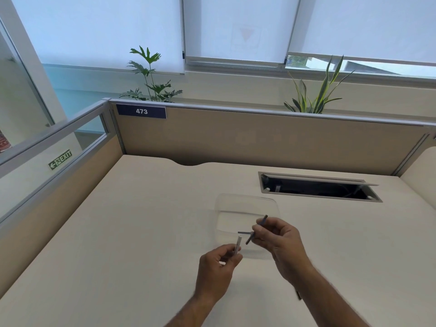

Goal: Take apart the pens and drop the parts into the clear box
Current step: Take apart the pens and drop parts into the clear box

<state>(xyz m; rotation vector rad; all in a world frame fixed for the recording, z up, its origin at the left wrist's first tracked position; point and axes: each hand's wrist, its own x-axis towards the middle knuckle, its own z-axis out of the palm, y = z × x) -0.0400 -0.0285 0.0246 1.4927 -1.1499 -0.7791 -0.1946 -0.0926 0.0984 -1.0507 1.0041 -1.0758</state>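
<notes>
A clear plastic box (245, 204) stands on the desk in front of me, nearly see-through. My left hand (218, 270) grips a white pen barrel (238, 244) that points up, just at the box's near edge. My right hand (280, 244) is over the box's near right part and pinches a thin dark pen part (262, 221) that slants up to the right. A second short dark piece (243, 232) sticks out to the left from the same fingers; whether the two are joined is unclear.
The beige desk (141, 232) is walled by cubicle partitions (259, 138) at the back and left. An open cable hatch (318, 187) lies in the desktop behind and to the right of the box. Two plants stand beyond the back partition.
</notes>
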